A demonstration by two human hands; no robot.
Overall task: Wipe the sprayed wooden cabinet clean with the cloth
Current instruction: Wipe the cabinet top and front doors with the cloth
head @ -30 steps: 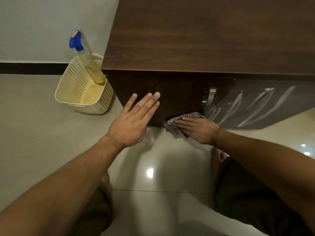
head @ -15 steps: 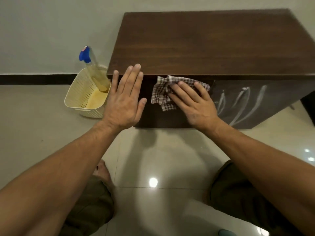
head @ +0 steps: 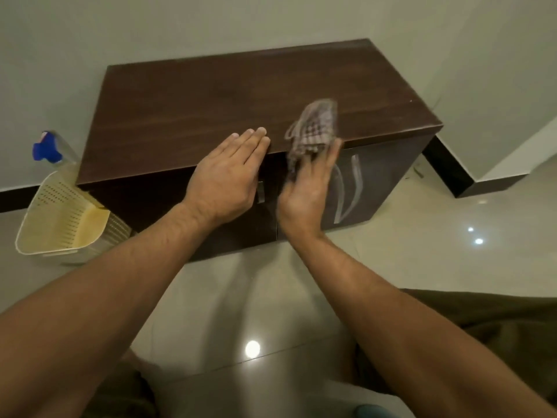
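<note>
A low dark wooden cabinet (head: 211,110) stands against the wall, with white spray streaks on its right door (head: 349,188). My right hand (head: 304,191) holds a checked cloth (head: 313,128), blurred by motion, up at the front edge of the cabinet top. My left hand (head: 226,176) lies flat with fingers together, its fingertips touching that same front edge just left of the cloth. It covers most of a metal door handle (head: 260,191).
A cream perforated plastic basket (head: 60,218) sits on the tiled floor at the cabinet's left end, with a blue-capped spray bottle (head: 49,150) leaning in it. A white wall corner with dark skirting (head: 452,173) juts out to the right. My legs are below.
The right hand swept the cloth from the door's bottom up to the top edge. The left hand rose to the top edge too. The camera has pulled back and higher.
</note>
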